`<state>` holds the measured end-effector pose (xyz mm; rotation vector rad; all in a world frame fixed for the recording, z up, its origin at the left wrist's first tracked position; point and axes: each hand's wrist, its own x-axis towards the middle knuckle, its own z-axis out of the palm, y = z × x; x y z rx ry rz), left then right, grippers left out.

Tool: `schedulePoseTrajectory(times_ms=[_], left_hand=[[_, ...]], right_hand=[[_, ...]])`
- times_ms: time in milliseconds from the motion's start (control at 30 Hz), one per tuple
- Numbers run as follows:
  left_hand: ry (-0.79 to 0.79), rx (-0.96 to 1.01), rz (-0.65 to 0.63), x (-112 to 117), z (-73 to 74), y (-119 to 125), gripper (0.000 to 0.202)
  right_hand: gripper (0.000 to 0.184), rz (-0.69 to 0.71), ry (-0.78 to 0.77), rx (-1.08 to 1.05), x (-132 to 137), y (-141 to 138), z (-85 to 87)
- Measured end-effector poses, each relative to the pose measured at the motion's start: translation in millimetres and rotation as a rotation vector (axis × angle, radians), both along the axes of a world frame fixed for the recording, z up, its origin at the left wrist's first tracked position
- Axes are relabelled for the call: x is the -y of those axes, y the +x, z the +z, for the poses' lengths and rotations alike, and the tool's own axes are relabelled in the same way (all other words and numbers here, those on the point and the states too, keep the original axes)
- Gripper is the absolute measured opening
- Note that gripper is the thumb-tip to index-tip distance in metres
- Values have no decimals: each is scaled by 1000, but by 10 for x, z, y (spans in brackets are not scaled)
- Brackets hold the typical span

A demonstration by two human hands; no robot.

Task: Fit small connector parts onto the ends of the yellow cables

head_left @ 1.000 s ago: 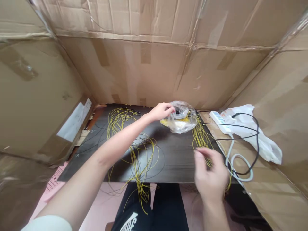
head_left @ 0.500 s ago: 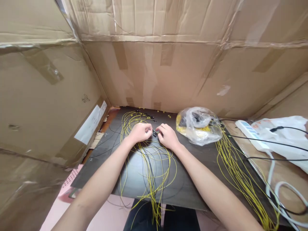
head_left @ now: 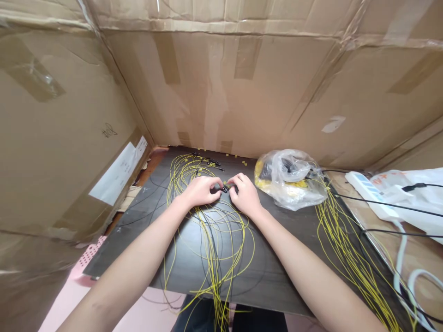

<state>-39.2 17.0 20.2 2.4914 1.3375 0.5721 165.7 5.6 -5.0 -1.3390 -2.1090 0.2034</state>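
Observation:
My left hand (head_left: 203,191) is closed in a pinch, its thumb and index finger at the small black wire ends (head_left: 225,189). Close by on the right, my right hand (head_left: 244,193) has its fingers curled and pinched together. What lies between those fingertips is too small to make out. Below both hands, yellow and black wires (head_left: 215,258) trail in loops over the dark board and off its front edge. Behind the left hand lies a coil of yellow wires (head_left: 178,173) with black ends (head_left: 214,163).
A clear plastic bag (head_left: 290,180) holding yellow and dark items sits at the right, beside another bundle of yellow wires (head_left: 342,244). Farther right lie a white power strip (head_left: 372,196) and black cables. Small yellow bits (head_left: 244,163) dot the board's back edge. Cardboard walls (head_left: 207,97) surround the board.
The camera view has shifted slightly. My fingertips have moved a little around the black wire ends, while both hands remain close together at about the same place.

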Motion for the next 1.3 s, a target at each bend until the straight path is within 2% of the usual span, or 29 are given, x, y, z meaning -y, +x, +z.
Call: schedulePoseTrajectory(times_ms=[200,367,467,567,833,1133,1300], left_hand=[[34,0,-31,-10,-55,58,30],[50,84,-18,-11,-70,56,28],[61,85,-6,-8,-66,49,20],[82,37,-57,-13,-77,52,13],[84,-2,-79,-19,-106,77,23],[57,-18,-49,-33,-109,90,19],[89,94,-39,-23,-130,100,19]], right_hand=[[19,-61,-64,9,-15,11,7],[17,-73,-98,29,10,-10,50],[15,-77,-97,33,13,-18,55],[13,-89,-98,30,7,-19,46],[12,-100,-87,36,3,-14,38],[13,-68,30,113,-11,72,-36],[26,-39,107,-62,-88,145,-103]])
